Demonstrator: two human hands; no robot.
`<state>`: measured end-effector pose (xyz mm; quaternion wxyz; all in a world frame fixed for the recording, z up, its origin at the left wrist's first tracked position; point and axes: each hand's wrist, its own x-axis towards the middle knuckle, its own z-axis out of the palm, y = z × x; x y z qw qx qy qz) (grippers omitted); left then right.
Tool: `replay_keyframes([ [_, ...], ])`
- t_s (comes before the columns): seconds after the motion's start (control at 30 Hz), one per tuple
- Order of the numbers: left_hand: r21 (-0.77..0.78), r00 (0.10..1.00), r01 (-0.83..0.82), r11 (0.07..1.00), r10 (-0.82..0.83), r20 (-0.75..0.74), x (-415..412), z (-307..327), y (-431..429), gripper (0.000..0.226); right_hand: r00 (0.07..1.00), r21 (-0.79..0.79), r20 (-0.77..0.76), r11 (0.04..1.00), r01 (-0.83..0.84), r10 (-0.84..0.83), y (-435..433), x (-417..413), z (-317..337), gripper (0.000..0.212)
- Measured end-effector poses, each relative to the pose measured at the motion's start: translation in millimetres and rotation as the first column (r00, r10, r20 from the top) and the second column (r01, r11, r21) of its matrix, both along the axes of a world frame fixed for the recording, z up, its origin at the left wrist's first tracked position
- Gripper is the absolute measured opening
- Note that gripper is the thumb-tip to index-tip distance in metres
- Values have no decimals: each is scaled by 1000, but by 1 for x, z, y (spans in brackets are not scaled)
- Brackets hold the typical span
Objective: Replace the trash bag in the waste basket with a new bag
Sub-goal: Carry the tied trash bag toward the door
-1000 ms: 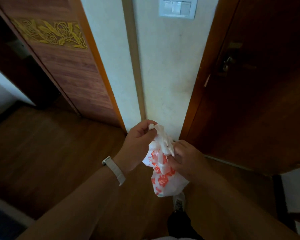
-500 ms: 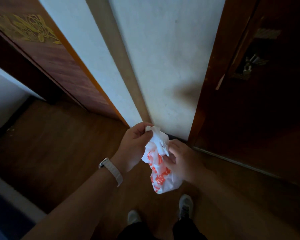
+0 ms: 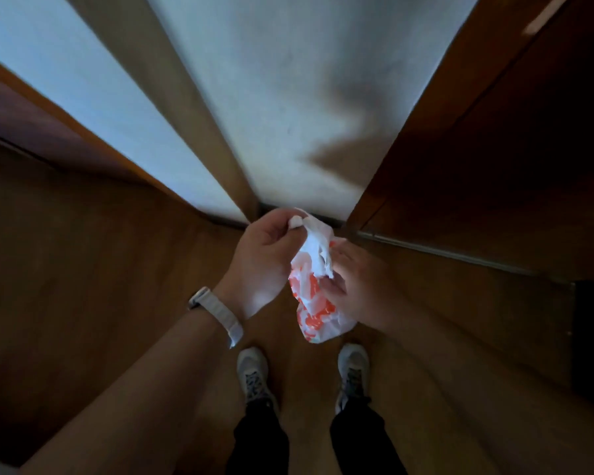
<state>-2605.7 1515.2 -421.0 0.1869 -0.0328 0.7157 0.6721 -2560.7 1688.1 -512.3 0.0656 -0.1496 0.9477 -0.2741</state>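
Observation:
A small white plastic bag with orange print (image 3: pixel 314 299) hangs in front of me, bunched and twisted at the top. My left hand (image 3: pixel 261 262) pinches the twisted top end between thumb and fingers. My right hand (image 3: pixel 360 286) grips the bag's neck lower down, on its right side. The full bottom of the bag dangles above my shoes. No waste basket is in view.
A white wall (image 3: pixel 288 97) with a tan vertical strip stands straight ahead. A dark wooden door (image 3: pixel 494 149) is on the right and a wooden panel (image 3: pixel 31 125) on the left. My two shoes (image 3: pixel 254 375) stand on the wooden floor (image 3: pixel 83 286).
The view has tilted down and closer to the wall, bringing my feet and legs into sight. Both hands keep hold of the bag, with little change in grip.

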Motion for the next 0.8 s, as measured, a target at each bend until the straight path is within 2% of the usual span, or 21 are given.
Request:
replay_keyframes([
  [0.07,-9,1000,24,1000,-24,-9,-9,-44,-7,22,1000,29,21,1000,-5,5,-8,-7,-39,40],
  [0.23,-13,999,-41,999,41,31,-29,-159,-32,18,999,52,20,998,43,-44,-25,-26,-142,38],
  [0.43,-88,996,71,994,-66,54,-46,-279,-46,25,998,96,44,995,41,-45,-32,-52,-258,36],
  [0.67,-179,989,125,976,-109,100,-68,-381,-47,29,994,199,109,979,-38,17,-33,-92,-354,42],
  [0.8,-272,976,202,941,-171,134,-88,-423,-48,19,988,211,142,973,-95,66,-28,-106,-394,41],
])
